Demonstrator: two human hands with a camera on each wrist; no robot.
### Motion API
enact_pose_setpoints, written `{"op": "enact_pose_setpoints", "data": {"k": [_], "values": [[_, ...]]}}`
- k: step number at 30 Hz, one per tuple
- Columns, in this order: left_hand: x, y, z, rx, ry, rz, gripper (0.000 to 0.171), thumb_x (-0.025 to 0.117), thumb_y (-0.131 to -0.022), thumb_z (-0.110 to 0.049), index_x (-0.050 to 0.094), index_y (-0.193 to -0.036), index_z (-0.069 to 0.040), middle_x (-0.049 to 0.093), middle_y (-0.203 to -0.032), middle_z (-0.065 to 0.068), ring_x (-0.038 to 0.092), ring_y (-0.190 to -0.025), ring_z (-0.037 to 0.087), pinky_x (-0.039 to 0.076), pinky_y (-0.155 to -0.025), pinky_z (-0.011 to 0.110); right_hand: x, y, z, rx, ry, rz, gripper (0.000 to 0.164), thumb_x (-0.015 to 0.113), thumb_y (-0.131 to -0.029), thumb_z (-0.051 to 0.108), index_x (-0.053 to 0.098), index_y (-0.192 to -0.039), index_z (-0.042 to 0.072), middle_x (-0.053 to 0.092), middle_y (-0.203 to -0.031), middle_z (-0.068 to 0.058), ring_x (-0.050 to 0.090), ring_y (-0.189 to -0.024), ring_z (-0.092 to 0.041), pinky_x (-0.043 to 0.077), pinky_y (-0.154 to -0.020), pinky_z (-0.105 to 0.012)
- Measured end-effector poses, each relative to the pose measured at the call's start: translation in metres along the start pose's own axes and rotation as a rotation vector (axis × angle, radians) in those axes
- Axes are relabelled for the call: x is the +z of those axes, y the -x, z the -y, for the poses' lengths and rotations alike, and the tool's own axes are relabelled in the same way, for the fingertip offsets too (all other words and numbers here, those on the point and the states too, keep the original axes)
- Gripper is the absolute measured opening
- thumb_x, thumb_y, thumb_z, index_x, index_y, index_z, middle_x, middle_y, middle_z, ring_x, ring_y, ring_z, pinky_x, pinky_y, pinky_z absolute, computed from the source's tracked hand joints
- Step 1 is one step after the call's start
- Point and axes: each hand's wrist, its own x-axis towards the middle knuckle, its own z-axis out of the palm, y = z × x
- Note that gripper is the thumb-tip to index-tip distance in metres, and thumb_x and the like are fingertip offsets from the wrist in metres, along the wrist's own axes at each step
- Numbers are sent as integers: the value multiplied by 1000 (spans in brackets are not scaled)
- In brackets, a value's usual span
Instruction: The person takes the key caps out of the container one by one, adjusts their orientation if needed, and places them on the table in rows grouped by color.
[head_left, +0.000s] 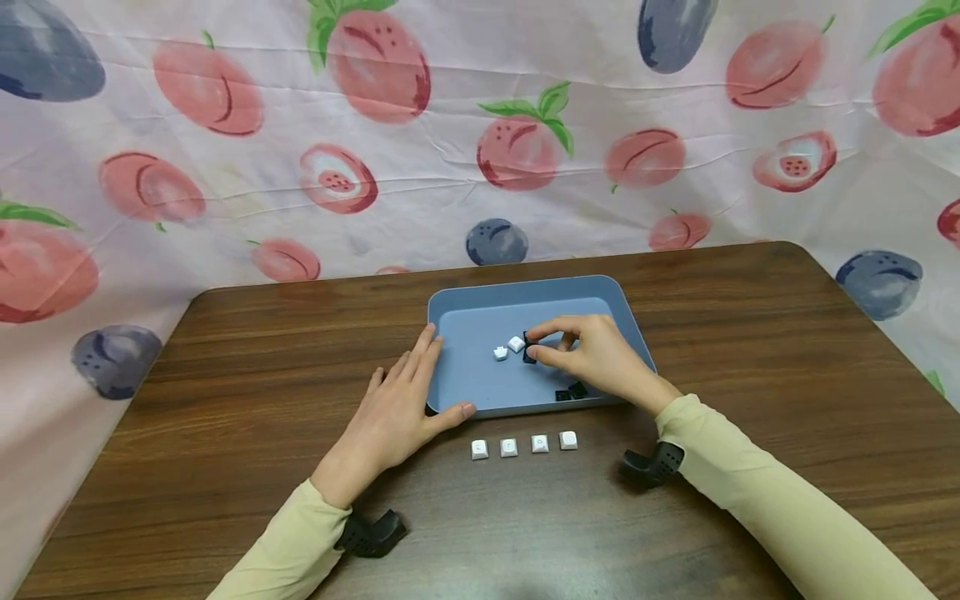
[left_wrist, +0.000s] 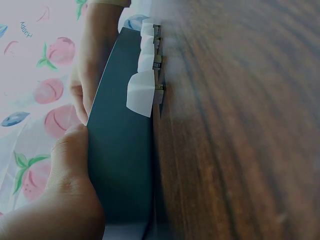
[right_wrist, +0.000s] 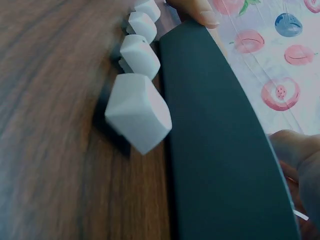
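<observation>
My right hand [head_left: 600,354] reaches over the blue tray [head_left: 480,383], its thumb and index finger bent around a black keycap [head_left: 529,353] and pinching at it. Just left of those fingertips lie two white keycaps [head_left: 516,343], one tipped over. Two more black keycaps [head_left: 570,392] sit by the tray's front wall, below the right hand. My left hand [head_left: 401,408] rests along the tray's left front corner with fingers spread straight; its thumb [left_wrist: 70,150] lies on the rim in the left wrist view. The tray wall hides most of the right hand's fingers in the right wrist view.
A row of several white keycaps [head_left: 524,445] stands on the brown wooden table [head_left: 262,375], close in front of the tray. Behind the table hangs a fruit-print cloth [head_left: 420,167]. Black wrist devices [head_left: 371,535] hang under both sleeves near the tabletop.
</observation>
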Motion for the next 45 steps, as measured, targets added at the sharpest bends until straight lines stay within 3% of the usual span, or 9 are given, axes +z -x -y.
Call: {"op": "enact_pose_setpoints", "data": {"k": [7,13,18,23,29,35,45], "values": [[-1,-1,0,-1,-2,12,101,58,-93,-69,18,-164,-9,5,-173,4,35,-148,44,27,-111,74,12,-12,-3,24,12,-11,23,79,-90,24,80,-112,16,77,-92,1,58,-61,-10,42,-53,-25],[-4,-3,0,7,-5,14,101,58,-93,-69,19,-164,-9,5,-173,5,36,-147,44,28,-111,74,18,-19,-4,-64,102,18,24,78,-92,22,80,-114,15,76,-113,0,51,-57,-9,41,-53,-24],[-5,-4,1,6,-2,15,101,57,-93,-69,18,-164,-9,5,-173,4,36,-147,45,28,-111,74,19,-18,-4,-132,201,52,29,78,-92,22,78,-120,13,74,-123,-3,62,-71,-9,47,-61,-26],[-5,-3,2,4,-1,15,101,56,-93,-70,18,-164,-9,4,-173,3,36,-147,45,28,-111,73,21,-17,-5,-160,242,37,25,79,-91,23,80,-114,16,75,-118,-1,70,-87,-12,52,-69,-31],[-5,-3,2,6,-1,13,100,57,-93,-69,18,-164,-9,5,-173,4,37,-147,45,29,-111,73,21,-16,-5,-148,243,14,14,81,-90,23,82,-103,21,78,-105,5,58,-66,-4,46,-59,-26],[-5,-4,2,7,-3,19,100,57,-93,-69,19,-164,-9,5,-173,5,37,-147,45,29,-110,74,22,-15,-6,-121,234,13,21,82,-88,22,81,-109,19,76,-88,3,48,-54,-1,40,-51,-25],[-6,-4,2,7,-2,23,100,57,-93,-69,18,-164,-9,4,-173,4,36,-148,44,29,-111,74,21,-14,-4,-135,243,34,21,80,-90,22,81,-111,18,78,-109,1,63,-71,-5,52,-64,-30]]}}
